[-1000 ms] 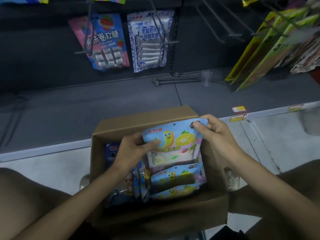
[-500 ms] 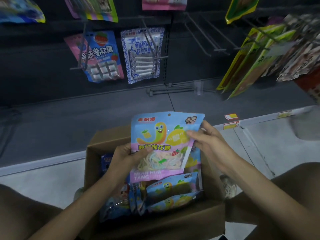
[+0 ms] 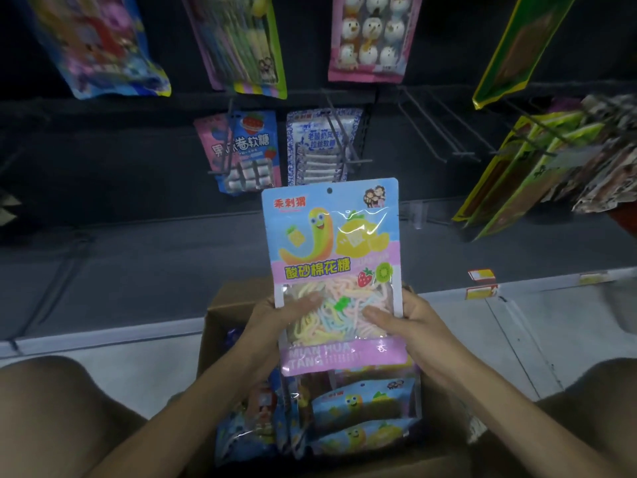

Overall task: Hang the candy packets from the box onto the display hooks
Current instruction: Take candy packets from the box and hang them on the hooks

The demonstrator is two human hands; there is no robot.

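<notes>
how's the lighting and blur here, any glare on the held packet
Head view: dim overall, shelf back nearly black; the held packet is sharp, with small glare streaks on its film. Head view, far right: the hanging packets smear with blur, and the shelf edge bows from wide-angle distortion.

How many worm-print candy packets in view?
3: first packet held by left hand and right hand; second packet and third packet lie in the box. More may be hidden underneath.

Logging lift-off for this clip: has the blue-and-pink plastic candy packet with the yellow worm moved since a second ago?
Yes. The blue-and-pink candy packet rose out of the brown cardboard box; the left hand and right hand hold it upright over the box.
</notes>
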